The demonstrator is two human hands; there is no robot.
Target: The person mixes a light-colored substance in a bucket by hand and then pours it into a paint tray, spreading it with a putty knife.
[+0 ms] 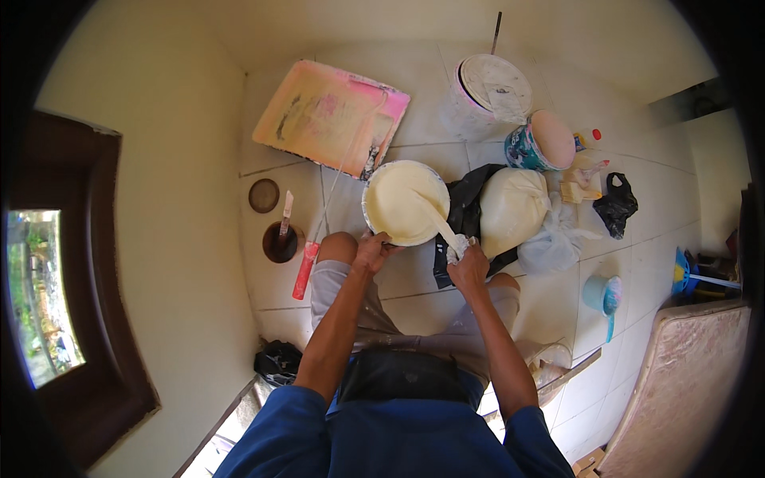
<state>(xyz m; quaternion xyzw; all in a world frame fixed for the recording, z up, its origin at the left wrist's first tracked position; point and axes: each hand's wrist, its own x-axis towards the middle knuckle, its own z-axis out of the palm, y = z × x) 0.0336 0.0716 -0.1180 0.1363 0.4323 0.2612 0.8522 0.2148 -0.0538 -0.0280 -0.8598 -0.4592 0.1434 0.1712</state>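
At the frame's centre, the bucket (405, 162) already holds cream paint (389, 197), a coated stick (437, 218) dipping in; the left hand (373, 252) curls on its rim, the right hand (470, 267) is closed around the stick's end. Right of centre, a bulging cream-coloured bag (508, 211) looks unemptied.

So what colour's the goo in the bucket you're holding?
The goo is pale cream; the head view shows it.

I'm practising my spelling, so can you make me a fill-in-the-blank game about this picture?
The pale stick slants over the bucket, held on the person's ____ side.
The tool handle beside the left hand is coloured ____.
The person's sleeves are ____.
The small bag to the right of the yellowish brush is ____.

Missing words: right; red; blue; black.
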